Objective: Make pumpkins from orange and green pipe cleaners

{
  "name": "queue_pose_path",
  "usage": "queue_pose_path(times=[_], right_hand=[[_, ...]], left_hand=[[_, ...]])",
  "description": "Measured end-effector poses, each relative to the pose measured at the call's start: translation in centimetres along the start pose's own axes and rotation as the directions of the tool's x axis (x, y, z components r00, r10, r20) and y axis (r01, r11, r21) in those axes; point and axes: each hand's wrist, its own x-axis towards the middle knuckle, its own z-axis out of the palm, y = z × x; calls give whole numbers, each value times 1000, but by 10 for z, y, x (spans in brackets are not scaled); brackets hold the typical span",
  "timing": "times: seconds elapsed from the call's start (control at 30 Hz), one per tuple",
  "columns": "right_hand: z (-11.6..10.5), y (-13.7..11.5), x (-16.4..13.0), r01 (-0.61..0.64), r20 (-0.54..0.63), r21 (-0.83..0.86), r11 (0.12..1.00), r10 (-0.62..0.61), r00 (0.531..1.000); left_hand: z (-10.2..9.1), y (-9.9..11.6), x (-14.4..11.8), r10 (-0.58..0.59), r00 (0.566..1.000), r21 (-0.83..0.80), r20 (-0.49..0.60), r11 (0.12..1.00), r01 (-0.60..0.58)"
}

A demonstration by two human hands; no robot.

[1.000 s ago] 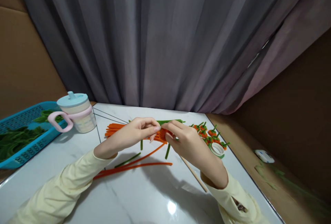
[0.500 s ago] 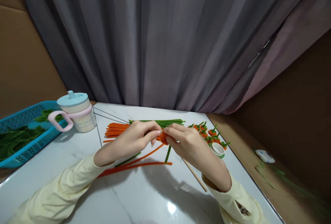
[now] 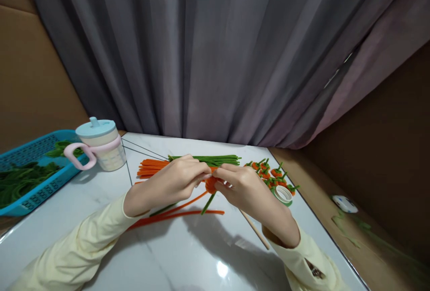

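Observation:
My right hand [image 3: 247, 188] pinches a small coiled orange pipe-cleaner ball [image 3: 210, 186] above the table. A green pipe-cleaner stem [image 3: 208, 204] sticks out below it. Fingertips of my left hand [image 3: 181, 181] are closed together at the ball's upper left side; what lies between them is hidden. Beyond my wrists lie a bundle of orange pipe cleaners [image 3: 149, 168] and a bundle of green pipe cleaners [image 3: 223, 160]. Loose orange pipe cleaners [image 3: 198, 213] rest below the hands.
Several orange-and-green pipe-cleaner pieces [image 3: 265, 173] stand at the right, beside a white tape roll [image 3: 284, 194]. A wooden stick [image 3: 257, 233] lies by my right wrist. At the left are a lidded cup [image 3: 109, 154] and a blue basket [image 3: 43, 194] holding green pieces.
The green stem under the ball has swung left and now slants down-left. My left fingers have moved slightly, and more of the orange ball shows between the hands.

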Motion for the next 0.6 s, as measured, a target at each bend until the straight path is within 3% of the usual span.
queue_pose_path(times=[0.4,0.6], right_hand=[[1,-1,3,-54,32,67,996,52,998],[-1,-3,8,-218,125,276,936,190,974]], left_hand=[[-1,-3,1,2,999,-34,33,999,0],[0,-8,1,17,1000,-11,-3,1000,-17]])
